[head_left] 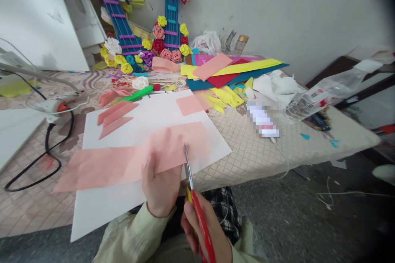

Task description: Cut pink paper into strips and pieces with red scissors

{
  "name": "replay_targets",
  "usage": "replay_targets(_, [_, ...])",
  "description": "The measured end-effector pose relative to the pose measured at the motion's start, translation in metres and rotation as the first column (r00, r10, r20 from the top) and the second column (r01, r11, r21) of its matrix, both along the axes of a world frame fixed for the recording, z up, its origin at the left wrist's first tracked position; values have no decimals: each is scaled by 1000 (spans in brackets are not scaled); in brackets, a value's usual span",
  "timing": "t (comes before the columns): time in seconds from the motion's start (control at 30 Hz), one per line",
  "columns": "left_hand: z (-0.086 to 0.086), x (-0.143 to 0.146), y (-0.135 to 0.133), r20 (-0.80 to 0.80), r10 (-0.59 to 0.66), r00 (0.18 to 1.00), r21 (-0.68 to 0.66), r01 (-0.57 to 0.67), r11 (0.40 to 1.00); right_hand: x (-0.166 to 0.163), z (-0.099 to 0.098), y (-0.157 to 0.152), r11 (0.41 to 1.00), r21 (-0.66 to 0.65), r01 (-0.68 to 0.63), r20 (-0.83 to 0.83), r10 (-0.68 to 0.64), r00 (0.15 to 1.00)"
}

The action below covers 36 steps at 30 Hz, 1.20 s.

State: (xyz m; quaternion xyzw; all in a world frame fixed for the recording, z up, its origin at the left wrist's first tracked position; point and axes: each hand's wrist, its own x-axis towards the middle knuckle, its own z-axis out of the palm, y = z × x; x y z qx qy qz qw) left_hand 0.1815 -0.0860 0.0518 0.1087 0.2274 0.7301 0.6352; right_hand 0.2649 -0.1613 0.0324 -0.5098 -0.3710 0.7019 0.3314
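A long strip of pink crepe paper [101,168] stretches across a white sheet [105,213] and over the table at left. My left hand [162,191] holds the strip from below, thumb on top and the fingers hidden under the paper. In my right hand [206,222] are scissors [200,218] with red and yellow handles. Their blades are parted at the strip's near edge, one above the paper and one below. On the white sheet lie several folded pink pieces [115,119] and a pink square [189,105].
Two blue paper guitars [172,12] with paper roses lean on the wall. Behind the sheet are coloured crepe strips [240,72] and a green tool [138,93]. A phone [262,119] and tilted plastic bottle [327,90] stand at right, a power strip [57,109] with cables at left.
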Motion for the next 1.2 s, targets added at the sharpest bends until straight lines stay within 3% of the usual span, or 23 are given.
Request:
replay_targets(0.93, [-3, -1, 2, 85, 21, 996, -5, -21, 1000, 0, 2, 4, 996, -93, 6, -39, -10, 999])
replay_targets(1.2, [-3, 6, 4, 20, -14, 1000, 10, 14, 1000, -2, -3, 2, 996, -90, 20, -52, -25, 998])
